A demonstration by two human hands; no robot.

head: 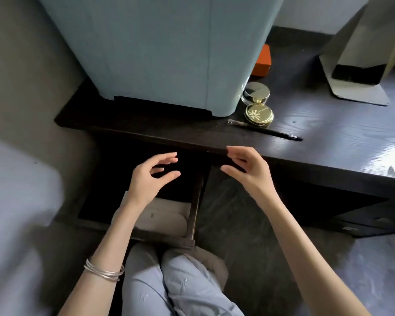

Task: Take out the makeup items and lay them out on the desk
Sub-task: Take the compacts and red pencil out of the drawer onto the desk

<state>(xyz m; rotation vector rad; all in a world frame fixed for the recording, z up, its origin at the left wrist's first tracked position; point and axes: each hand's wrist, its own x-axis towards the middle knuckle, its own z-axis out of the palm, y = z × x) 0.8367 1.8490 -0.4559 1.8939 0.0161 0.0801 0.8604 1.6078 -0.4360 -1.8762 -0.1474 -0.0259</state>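
Note:
On the dark wooden desk (328, 137) lie three makeup items: a clear jar with a gold lid (256, 92), a round gold compact (258, 115) in front of it, and a thin black brush (265, 131) near the front edge. A drawer (192, 210) under the desk is pulled out; its inside is dark, with a beige pouch (167, 217) at its front. My left hand (151, 176) hovers over the drawer, fingers apart and empty. My right hand (249, 167) hangs just below the desk's edge, also empty with curled fingers.
A large pale-blue case (157, 49) stands on the desk's left part. An orange box (263, 62) sits behind the jar. A standing mirror or frame (356, 71) occupies the back right. My knees (169, 281) are below the drawer.

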